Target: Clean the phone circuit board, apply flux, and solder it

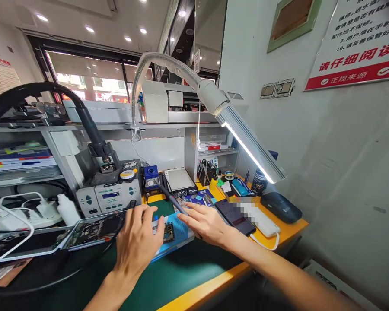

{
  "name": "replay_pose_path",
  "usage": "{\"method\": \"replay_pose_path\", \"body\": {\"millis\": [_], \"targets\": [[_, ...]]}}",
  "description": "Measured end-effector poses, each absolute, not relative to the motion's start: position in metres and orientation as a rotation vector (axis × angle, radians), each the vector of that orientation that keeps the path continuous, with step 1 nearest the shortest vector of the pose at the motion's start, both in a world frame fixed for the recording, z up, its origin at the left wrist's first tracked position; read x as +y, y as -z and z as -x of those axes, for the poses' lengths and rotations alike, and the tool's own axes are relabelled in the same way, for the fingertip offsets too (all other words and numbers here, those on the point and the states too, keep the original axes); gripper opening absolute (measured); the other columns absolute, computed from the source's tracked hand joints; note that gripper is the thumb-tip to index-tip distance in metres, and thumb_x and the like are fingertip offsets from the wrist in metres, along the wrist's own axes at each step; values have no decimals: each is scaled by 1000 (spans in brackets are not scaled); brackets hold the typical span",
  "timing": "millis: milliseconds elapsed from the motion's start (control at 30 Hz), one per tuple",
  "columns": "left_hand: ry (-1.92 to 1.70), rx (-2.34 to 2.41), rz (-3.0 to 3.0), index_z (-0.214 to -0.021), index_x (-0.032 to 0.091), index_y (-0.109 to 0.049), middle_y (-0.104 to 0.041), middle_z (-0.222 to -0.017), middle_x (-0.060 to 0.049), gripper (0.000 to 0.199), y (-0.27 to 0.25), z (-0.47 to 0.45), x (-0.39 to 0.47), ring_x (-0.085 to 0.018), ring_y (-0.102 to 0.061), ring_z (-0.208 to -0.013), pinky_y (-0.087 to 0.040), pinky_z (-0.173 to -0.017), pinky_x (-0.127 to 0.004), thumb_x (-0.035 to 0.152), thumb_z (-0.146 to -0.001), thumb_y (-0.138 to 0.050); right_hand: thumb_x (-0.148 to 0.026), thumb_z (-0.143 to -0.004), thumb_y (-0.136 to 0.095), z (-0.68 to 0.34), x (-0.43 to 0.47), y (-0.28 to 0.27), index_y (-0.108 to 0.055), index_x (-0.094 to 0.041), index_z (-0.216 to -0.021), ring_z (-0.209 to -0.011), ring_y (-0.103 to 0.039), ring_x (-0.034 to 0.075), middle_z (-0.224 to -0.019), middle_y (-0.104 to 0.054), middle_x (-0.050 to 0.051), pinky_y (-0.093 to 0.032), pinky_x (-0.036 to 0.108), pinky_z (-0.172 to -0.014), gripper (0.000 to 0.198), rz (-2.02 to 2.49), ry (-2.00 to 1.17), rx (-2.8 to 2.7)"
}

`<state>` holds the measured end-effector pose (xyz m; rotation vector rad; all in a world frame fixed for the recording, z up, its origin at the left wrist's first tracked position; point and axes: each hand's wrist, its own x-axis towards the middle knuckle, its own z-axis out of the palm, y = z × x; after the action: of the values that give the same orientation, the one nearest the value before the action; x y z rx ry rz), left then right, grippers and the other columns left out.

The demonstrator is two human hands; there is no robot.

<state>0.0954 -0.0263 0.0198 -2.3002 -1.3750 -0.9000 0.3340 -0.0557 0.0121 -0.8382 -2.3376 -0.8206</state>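
My left hand (136,237) is bent over the left end of a blue repair pad (178,233), thumb apart from the fingers, with nothing seen between them. A small circuit board (169,232) lies on the pad beside that thumb. Just behind the left fingers, a black handle end (132,204) sticks up, its lower part hidden by the hand. My right hand (207,222) is closed on a dark grey soldering iron (171,198), over the pad's right side. The iron slants up and left toward a blue soldering station (151,172).
A lamp (246,138) hangs over the right side. A hot-air station (110,196) and opened device (94,229) stand left; a black cable (58,280) crosses the green mat (194,268). A phone (235,216), white power bank (262,218) and black case (280,207) lie right.
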Motion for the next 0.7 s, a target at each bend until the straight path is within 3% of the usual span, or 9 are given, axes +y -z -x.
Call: {"method": "replay_pose_path", "body": {"millis": [67, 133, 233, 300, 567, 700], "targets": [[861, -1173, 2359, -136, 14, -58, -55, -143, -17, 39, -33, -89, -20, -37, -47, -130, -46, -101, -50, 24, -99, -51, -28, -98, -65, -337, -57, -13, -62, -18, -127, -109, -67, 24, -129, -65, 10, -60, 43, -88, 31, 782, 848, -2408], [772, -999, 2432, -134, 19, -62, -55, -148, -12, 37, -44, -84, -12, -36, -45, -134, -40, -107, -53, 19, -99, -49, -28, -97, -65, -337, -58, -14, -62, -18, -127, -108, -67, 23, -129, -65, 10, -60, 42, -86, 31, 720, 866, -2470], [619, -824, 2533, -119, 21, -70, -72, -123, -9, 32, -56, -81, -2, -33, -57, -116, -44, -95, -50, 14, -99, -46, -28, -97, -65, -336, -60, -19, -62, -18, -128, -109, -67, 24, -131, -64, 10, -60, 43, -87, 32, 682, 868, -2520], [547, -772, 2574, -111, 21, -72, -75, -109, -9, 32, -61, -79, 0, -32, -61, -104, -44, -87, -48, 12, -98, -45, -27, -97, -65, -337, -61, -24, -61, -19, -129, -112, -67, 25, -132, -63, 10, -60, 44, -88, 33, 685, 842, -2534], [596, -977, 2686, -82, 21, -72, -71, -80, -12, 30, -83, -58, 9, -33, -60, -86, -42, -80, -47, 30, -95, -46, -32, -99, -62, -383, -66, -53, -60, -22, -131, -116, -64, 25, -139, -60, 11, -57, 48, -95, 34, 1170, 549, -1991], [738, -1187, 2845, -80, 23, -69, -71, -79, -4, 26, -91, -68, 3, -22, -64, -71, -47, -67, -35, 39, -93, -53, -35, -99, -61, -393, -74, -63, -63, -20, -125, -105, -67, 22, -128, -65, 9, -58, 44, -89, 29, 1343, 252, -1648]]}}
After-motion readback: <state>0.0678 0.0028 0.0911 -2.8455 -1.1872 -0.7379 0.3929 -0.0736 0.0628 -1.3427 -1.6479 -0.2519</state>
